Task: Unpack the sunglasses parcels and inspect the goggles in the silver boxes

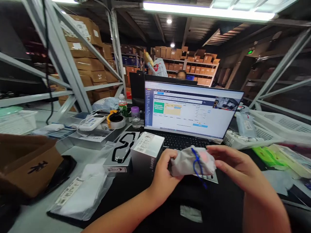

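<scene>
A small grey cloth pouch (187, 161) with a blue drawstring (198, 166) is held between both hands in front of an open laptop (191, 113). My left hand (165, 171) grips the pouch's left end with curled fingers. My right hand (233, 161) pinches its right end, fingers bent around the cloth. A flat card or slip sticks out under the pouch. A white product box (147, 150) lies just left of my left hand. Beside it lies a flat package (122, 149) with a glasses outline printed on it.
A brown cardboard box (26, 165) sits at the left, with a plastic-wrapped white packet (82, 191) next to it. A tape roll (116, 120), two small bottles (135, 116) and trays stand behind. White baskets (262, 129) are at the right. Metal shelving with cartons surrounds the desk.
</scene>
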